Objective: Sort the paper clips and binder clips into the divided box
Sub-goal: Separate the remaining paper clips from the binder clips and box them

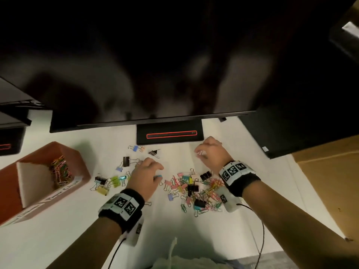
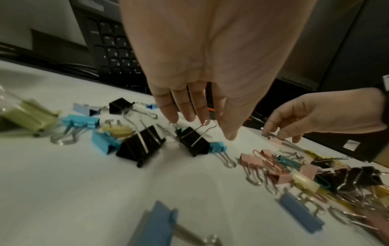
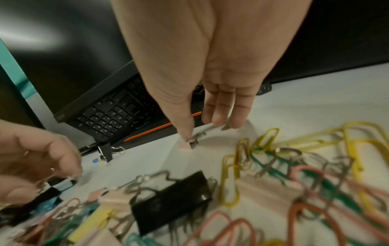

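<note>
Pick-up step: right hand (image 1: pixel 210 152) fingers pinch a pink binder clip (image 3: pixel 186 145) beyond the mixed pile (image 1: pixel 194 188). Left hand (image 1: pixel 147 172) fingers, loosely spread, touch a black binder clip (image 2: pixel 194 141). Next, carry each binder clip to the divided box (image 1: pixel 81 162), choosing the compartment without paper clips (image 1: pixel 60 170).

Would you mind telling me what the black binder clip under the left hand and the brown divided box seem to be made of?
The black binder clip looks like painted sheet metal, its folded body glossy, with bare silvery wire handles. The brown divided box appears to be matte cardboard or paperboard, judging by its thin flat walls and pale, unglossed divider; at this distance plastic cannot be excluded.
</note>
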A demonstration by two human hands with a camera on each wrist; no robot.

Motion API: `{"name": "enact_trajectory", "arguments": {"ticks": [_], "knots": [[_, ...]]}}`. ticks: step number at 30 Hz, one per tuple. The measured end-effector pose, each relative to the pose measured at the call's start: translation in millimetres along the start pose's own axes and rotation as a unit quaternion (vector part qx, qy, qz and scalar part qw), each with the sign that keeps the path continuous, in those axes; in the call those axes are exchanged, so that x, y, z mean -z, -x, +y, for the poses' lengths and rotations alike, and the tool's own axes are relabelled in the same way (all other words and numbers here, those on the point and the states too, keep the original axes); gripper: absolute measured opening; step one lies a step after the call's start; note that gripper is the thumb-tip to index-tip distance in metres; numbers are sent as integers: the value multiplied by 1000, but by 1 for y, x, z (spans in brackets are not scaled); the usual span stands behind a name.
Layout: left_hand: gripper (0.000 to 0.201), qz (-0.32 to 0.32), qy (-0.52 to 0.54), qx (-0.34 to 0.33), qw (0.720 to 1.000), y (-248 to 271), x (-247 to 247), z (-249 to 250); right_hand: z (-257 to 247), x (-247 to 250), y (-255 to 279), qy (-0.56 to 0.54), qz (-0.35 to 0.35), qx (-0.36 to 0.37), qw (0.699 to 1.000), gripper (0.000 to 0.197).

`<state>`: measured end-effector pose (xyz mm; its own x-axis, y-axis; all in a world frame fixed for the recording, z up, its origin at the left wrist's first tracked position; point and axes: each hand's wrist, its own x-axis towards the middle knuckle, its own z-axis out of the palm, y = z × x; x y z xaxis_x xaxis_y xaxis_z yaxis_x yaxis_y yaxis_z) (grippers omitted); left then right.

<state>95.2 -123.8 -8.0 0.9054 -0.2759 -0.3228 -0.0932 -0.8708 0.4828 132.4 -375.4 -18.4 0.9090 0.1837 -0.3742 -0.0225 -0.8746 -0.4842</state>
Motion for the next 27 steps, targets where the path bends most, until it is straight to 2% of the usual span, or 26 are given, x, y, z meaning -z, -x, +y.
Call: {"name": "enact_trajectory", "arguments": {"ticks": [2, 4, 6, 13, 17, 22, 27], "knots": [[23, -12, -6, -38, 999, -1, 0, 10, -3, 1, 6, -13, -7, 51, 999, 16], [24, -62, -27, -73, 995, -5, -7, 22, -14, -5, 12, -5, -65, 113, 991, 17], [23, -104, -60, -81, 989, -9, -15, 31, -25, -14, 14, 51, -115, 155, 980, 20], [11, -112, -71, -41, 990, -19, -18, 28, -20, -9, 6, 83, -128, 118, 981, 20], [9, -87, -2, -21, 996, -15, -14, 21, -15, -1, 7, 88, -94, 123, 984, 18], [2, -47, 41, 1, 998, -9, -9, 14, -2, 18, 14, 4, -32, 134, 990, 12], [4, -20, 37, 6, 999, -6, -6, 9, -3, 24, 29, -48, -57, 149, 986, 8]]}}
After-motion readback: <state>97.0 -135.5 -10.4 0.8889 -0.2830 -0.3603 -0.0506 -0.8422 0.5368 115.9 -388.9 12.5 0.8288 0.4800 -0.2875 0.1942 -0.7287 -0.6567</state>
